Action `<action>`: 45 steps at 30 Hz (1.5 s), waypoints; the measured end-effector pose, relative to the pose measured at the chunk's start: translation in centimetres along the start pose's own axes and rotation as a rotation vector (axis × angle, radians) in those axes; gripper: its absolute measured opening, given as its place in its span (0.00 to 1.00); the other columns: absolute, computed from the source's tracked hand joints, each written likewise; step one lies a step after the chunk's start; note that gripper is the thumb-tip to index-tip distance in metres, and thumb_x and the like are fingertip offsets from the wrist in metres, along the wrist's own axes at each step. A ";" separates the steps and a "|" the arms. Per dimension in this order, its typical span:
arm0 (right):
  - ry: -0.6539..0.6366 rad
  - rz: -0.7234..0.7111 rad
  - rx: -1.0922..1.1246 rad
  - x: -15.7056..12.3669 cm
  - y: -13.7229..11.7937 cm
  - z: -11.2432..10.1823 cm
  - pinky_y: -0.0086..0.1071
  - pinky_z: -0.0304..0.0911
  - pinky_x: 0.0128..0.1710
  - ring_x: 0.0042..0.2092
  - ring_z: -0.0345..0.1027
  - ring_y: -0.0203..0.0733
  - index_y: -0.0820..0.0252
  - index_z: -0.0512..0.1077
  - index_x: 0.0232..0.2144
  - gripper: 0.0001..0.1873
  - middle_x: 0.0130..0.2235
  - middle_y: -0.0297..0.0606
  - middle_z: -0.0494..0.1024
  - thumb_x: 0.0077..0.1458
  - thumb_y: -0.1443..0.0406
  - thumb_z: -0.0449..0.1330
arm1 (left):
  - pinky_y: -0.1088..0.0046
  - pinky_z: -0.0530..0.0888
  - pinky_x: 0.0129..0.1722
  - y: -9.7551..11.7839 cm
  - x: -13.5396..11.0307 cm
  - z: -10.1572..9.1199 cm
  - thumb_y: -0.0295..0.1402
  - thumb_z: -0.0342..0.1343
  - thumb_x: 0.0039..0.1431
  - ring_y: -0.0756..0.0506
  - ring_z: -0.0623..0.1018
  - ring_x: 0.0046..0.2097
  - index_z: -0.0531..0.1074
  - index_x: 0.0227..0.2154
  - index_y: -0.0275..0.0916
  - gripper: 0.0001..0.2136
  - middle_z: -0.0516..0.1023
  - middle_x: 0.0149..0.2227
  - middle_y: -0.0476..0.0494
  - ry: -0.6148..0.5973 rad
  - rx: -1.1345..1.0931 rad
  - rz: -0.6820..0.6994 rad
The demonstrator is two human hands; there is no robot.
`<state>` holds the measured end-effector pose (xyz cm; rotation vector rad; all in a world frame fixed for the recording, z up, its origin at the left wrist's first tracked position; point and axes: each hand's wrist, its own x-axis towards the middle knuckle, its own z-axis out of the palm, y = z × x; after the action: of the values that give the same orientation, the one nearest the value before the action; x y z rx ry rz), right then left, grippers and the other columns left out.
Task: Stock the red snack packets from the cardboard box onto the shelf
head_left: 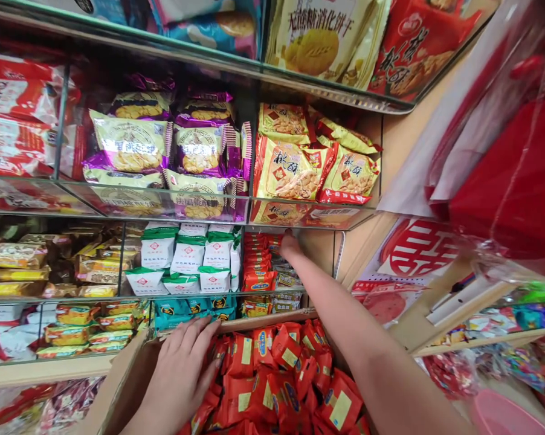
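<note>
A cardboard box [126,380] full of small red snack packets [267,389] is in front of me, below the shelves. My left hand [185,359] lies over its far left edge, fingers stretched out and slightly apart, beside the packets. My right hand [290,246] reaches past the box into a lower shelf compartment. There it is at the back, by a stack of red packets [258,266] and some grey-brown packets [288,280]. The right fingers are hidden, so whether they hold anything does not show.
White-and-green packets [188,257] fill the compartment to the left. Above are yellow-red biscuit packs [295,169] and purple-edged biscuit packs [200,148], behind a glass shelf front [200,206]. Red wrapped goods [510,157] hang at right, over a pink basin [503,414].
</note>
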<state>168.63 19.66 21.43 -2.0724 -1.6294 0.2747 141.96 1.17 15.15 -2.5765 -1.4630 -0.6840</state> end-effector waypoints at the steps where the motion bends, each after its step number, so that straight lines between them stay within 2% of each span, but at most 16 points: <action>1: -0.004 0.003 0.012 0.3 0.0 0.2 0.29 0.61 0.35 0.43 0.67 0.47 0.71 0.59 0.46 0.26 0.41 0.53 0.73 0.44 0.71 0.59 | 0.57 0.63 0.46 0.0 0.1 0.0 0.36 0.50 0.52 0.38 0.68 0.48 0.62 0.49 0.44 0.19 0.71 0.47 0.41 0.000 0.001 -0.007; 6: 0.005 0.033 0.063 1.0 0.5 0.8 0.28 0.61 0.38 0.46 0.66 0.45 0.70 0.56 0.47 0.28 0.43 0.50 0.71 0.43 0.69 0.60 | 0.58 0.63 0.42 0.4 0.6 -0.1 0.37 0.51 0.50 0.37 0.68 0.45 0.64 0.46 0.41 0.19 0.72 0.44 0.40 -0.008 0.012 -0.029; 12: -0.001 0.124 0.087 1.4 1.4 1.5 0.28 0.62 0.35 0.44 0.67 0.46 0.75 0.54 0.48 0.33 0.43 0.56 0.70 0.41 0.68 0.63 | 0.58 0.61 0.42 0.6 0.7 0.1 0.37 0.51 0.49 0.37 0.68 0.44 0.65 0.45 0.42 0.18 0.72 0.44 0.40 0.004 0.010 -0.033; 15: -0.021 0.114 0.079 1.5 1.6 1.8 0.30 0.62 0.37 0.44 0.66 0.45 0.73 0.58 0.46 0.29 0.43 0.52 0.71 0.43 0.68 0.63 | 0.58 0.61 0.42 0.7 0.5 0.2 0.37 0.51 0.49 0.38 0.68 0.44 0.64 0.45 0.42 0.18 0.71 0.44 0.40 -0.001 0.016 -0.029; 20: -0.053 0.072 0.053 0.9 1.4 1.7 0.38 0.63 0.40 0.42 0.66 0.39 0.64 0.65 0.42 0.14 0.43 0.40 0.69 0.54 0.63 0.54 | 0.57 0.61 0.43 0.5 0.6 0.2 0.37 0.52 0.49 0.37 0.67 0.45 0.63 0.46 0.41 0.20 0.70 0.44 0.39 -0.002 0.042 -0.013; 25: -0.042 0.049 0.033 -0.6 0.1 -0.6 0.37 0.63 0.39 0.41 0.66 0.41 0.67 0.66 0.40 0.13 0.41 0.44 0.70 0.53 0.65 0.55 | 0.57 0.61 0.43 0.2 0.8 -0.2 0.36 0.51 0.49 0.37 0.66 0.46 0.62 0.47 0.41 0.20 0.69 0.45 0.39 -0.032 0.050 0.004; 27: 0.002 -0.009 0.039 -2.2 -0.7 -2.4 0.35 0.60 0.42 0.44 0.65 0.44 0.68 0.67 0.40 0.12 0.41 0.47 0.71 0.52 0.67 0.55 | 0.58 0.61 0.44 0.4 0.6 -0.5 0.36 0.51 0.49 0.37 0.66 0.46 0.61 0.48 0.41 0.21 0.69 0.45 0.39 -0.054 0.050 0.015; 29: 0.080 -0.095 0.057 -5.0 -1.4 -4.4 0.32 0.56 0.46 0.48 0.61 0.43 0.65 0.67 0.41 0.13 0.44 0.46 0.70 0.53 0.67 0.53 | 0.58 0.61 0.45 0.6 0.2 -0.7 0.36 0.50 0.50 0.37 0.66 0.46 0.60 0.48 0.40 0.21 0.69 0.46 0.39 -0.066 0.048 0.024; 31: 0.154 -0.246 0.093 -9.2 -1.7 -6.1 0.30 0.54 0.48 0.49 0.59 0.40 0.60 0.66 0.41 0.12 0.45 0.39 0.69 0.54 0.65 0.50 | 0.58 0.61 0.45 0.9 0.0 -0.8 0.36 0.50 0.50 0.37 0.66 0.47 0.60 0.49 0.41 0.21 0.68 0.46 0.39 -0.064 0.039 0.020; 32: 0.175 -0.391 0.122 -11.7 -1.6 -6.8 0.30 0.55 0.46 0.47 0.61 0.39 0.59 0.67 0.38 0.10 0.43 0.38 0.70 0.55 0.64 0.49 | 0.58 0.61 0.45 0.9 -0.1 -0.8 0.36 0.50 0.50 0.37 0.66 0.47 0.59 0.49 0.42 0.21 0.68 0.47 0.40 -0.064 0.033 0.016; 33: 0.116 -0.538 0.148 -14.4 -1.3 -7.1 0.29 0.57 0.42 0.42 0.64 0.37 0.59 0.67 0.34 0.09 0.38 0.36 0.72 0.56 0.64 0.48 | 0.58 0.61 0.45 1.0 -0.1 -0.9 0.37 0.50 0.50 0.37 0.66 0.47 0.59 0.49 0.43 0.21 0.68 0.47 0.40 -0.064 0.027 0.012; 35: -0.141 -0.690 0.095 -19.2 -0.2 -6.8 0.28 0.59 0.37 0.36 0.66 0.35 0.57 0.68 0.30 0.11 0.32 0.34 0.73 0.56 0.64 0.47 | 0.58 0.61 0.45 1.1 -0.1 -0.9 0.37 0.50 0.50 0.37 0.65 0.48 0.60 0.49 0.43 0.21 0.68 0.47 0.40 -0.065 0.014 0.010; 37: -0.259 -0.577 -0.088 -22.5 1.2 -5.4 0.31 0.59 0.35 0.35 0.66 0.39 0.60 0.69 0.31 0.11 0.32 0.39 0.73 0.55 0.64 0.48 | 0.58 0.61 0.45 1.1 0.0 -1.0 0.37 0.50 0.50 0.38 0.66 0.48 0.60 0.49 0.42 0.21 0.68 0.47 0.40 -0.065 0.007 0.009; 39: -0.247 -0.418 -0.244 -23.9 2.4 -3.5 0.35 0.59 0.38 0.39 0.66 0.46 0.65 0.68 0.40 0.14 0.37 0.46 0.73 0.51 0.65 0.53 | 0.58 0.61 0.45 1.1 0.0 -1.0 0.37 0.50 0.50 0.38 0.66 0.47 0.61 0.49 0.42 0.20 0.69 0.47 0.40 -0.059 0.007 0.006; 42: -0.181 -0.305 -0.298 -23.5 3.2 -1.4 0.38 0.57 0.43 0.44 0.62 0.50 0.67 0.62 0.48 0.24 0.42 0.48 0.70 0.48 0.65 0.56 | 0.59 0.62 0.44 1.0 0.1 -1.0 0.36 0.50 0.51 0.38 0.66 0.47 0.61 0.49 0.42 0.20 0.69 0.46 0.40 -0.051 0.010 -0.001; 45: -0.188 -0.273 -0.281 -22.9 3.1 -0.5 0.38 0.58 0.40 0.42 0.63 0.49 0.59 0.67 0.41 0.18 0.39 0.43 0.69 0.46 0.61 0.58 | 0.59 0.62 0.44 1.1 0.1 -1.0 0.36 0.50 0.51 0.38 0.67 0.46 0.61 0.48 0.42 0.20 0.70 0.46 0.41 -0.054 0.008 0.001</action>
<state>165.37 -2.83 17.21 -2.0358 -2.1462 0.1573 142.58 0.38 16.26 -2.6096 -1.4764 -0.6112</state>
